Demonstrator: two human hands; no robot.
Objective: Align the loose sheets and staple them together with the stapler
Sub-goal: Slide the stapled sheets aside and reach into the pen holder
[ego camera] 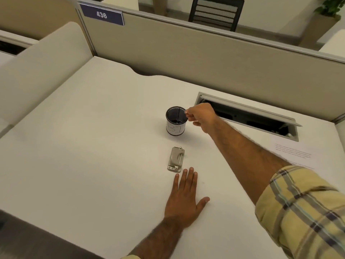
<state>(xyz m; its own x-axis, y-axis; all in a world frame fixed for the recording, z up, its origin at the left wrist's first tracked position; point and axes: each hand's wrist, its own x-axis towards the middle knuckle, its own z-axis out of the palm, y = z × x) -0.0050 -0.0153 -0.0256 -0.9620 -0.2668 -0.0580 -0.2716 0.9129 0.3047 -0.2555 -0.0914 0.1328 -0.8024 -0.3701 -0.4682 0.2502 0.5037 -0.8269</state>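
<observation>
A small grey metal stapler [176, 159] lies flat on the white desk [93, 146], just beyond my left hand's fingertips. My left hand [184, 199] rests palm down on the desk, fingers spread, holding nothing. My right hand [200, 116] reaches forward to the rim of a black mesh cup [176, 121] with a white label; its thumb and finger pinch together at the rim, on the rim or something small, I cannot tell which. Printed sheets [296, 154] lie at the right edge of the desk, partly hidden by my right arm.
An open cable tray slot [248, 116] is sunk in the desk behind the right hand. A beige partition [186, 51] with a "436" sign [102, 14] stands at the back. A cushioned divider [37, 71] borders the left side.
</observation>
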